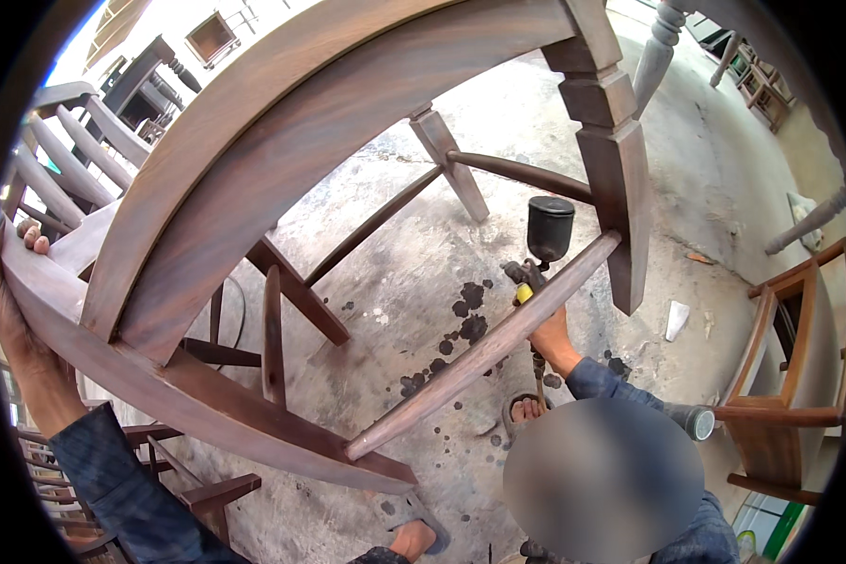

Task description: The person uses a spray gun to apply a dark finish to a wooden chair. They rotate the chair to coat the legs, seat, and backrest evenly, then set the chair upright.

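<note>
While the brown wooden frame (240, 202) stood tilted across the middle of the view, the step in hand seemed to be spraying a finish onto it, though no mist showed; the next move likely called for a steady tilt and an even pass along the slanting rail (484, 348). The left hand (21, 329) was part-closed around the frame's curved member at its far left, fingertips hooked over the edge. Just beyond the rail, the right hand (555, 336) was curled about a spray gun (549, 235) with a black cup; the rail partly hid its fingers, so trigger pressure could not be told. Below lay dark-spotted concrete floor (381, 282), with another wooden piece (780, 414) well off to the right.
</note>
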The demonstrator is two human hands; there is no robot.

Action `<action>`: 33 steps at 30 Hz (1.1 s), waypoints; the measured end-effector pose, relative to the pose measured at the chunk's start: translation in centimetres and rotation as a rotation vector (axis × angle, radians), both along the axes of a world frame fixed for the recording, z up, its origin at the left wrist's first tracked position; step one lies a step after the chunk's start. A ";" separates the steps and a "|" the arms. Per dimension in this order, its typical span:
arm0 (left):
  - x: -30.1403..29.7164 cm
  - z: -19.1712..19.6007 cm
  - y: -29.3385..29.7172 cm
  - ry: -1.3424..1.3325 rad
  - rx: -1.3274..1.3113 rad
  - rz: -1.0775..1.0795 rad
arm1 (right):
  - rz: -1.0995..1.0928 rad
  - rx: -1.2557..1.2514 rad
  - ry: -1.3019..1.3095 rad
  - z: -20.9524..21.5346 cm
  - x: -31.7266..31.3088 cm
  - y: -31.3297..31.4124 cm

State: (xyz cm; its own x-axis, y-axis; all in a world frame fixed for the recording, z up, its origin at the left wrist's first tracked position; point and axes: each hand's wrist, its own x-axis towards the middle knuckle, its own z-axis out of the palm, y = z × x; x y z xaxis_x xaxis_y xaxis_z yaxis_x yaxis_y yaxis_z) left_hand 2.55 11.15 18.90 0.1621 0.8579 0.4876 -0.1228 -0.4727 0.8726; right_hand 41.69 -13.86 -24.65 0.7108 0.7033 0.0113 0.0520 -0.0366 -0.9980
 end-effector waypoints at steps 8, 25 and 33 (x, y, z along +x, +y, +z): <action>2.3 0.3 -1.2 0.055 0.067 0.129 | -0.057 0.263 0.277 3.5 3.4 3.1; 5.7 0.7 -3.0 0.122 0.102 0.383 | 0.003 0.160 0.256 1.6 4.7 2.3; 5.0 0.9 -2.7 0.168 0.113 0.313 | -0.030 -0.026 0.299 2.6 4.1 1.1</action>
